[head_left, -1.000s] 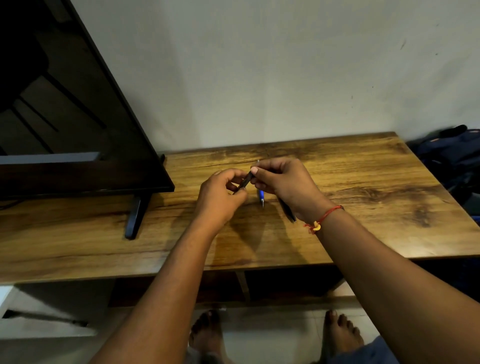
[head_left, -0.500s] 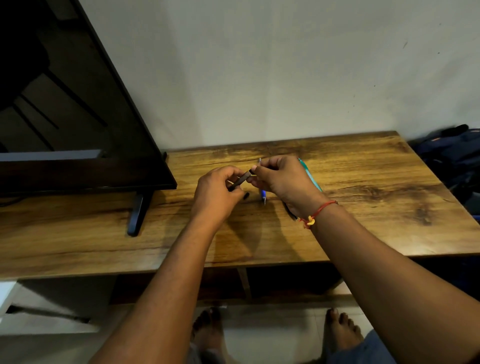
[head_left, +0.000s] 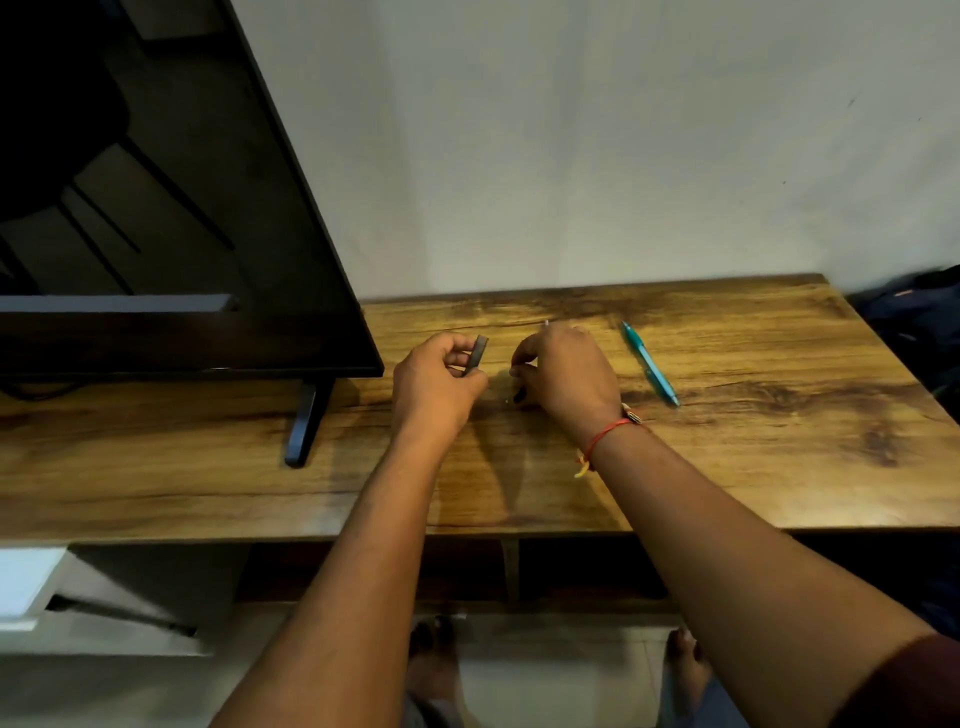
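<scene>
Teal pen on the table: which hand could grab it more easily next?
Probably the right hand: the teal pen lies just beside it on the table, though it seems to pinch a thin piece. The left hand is farther off and grips a dark piece.

place: home living room | evidence: TV (head_left: 156, 208) on wooden stand (head_left: 779, 441) against plain wall (head_left: 571, 130), left | bag (head_left: 914, 322) on floor, far right | bare feet (head_left: 434, 670) on tiles, near
</scene>
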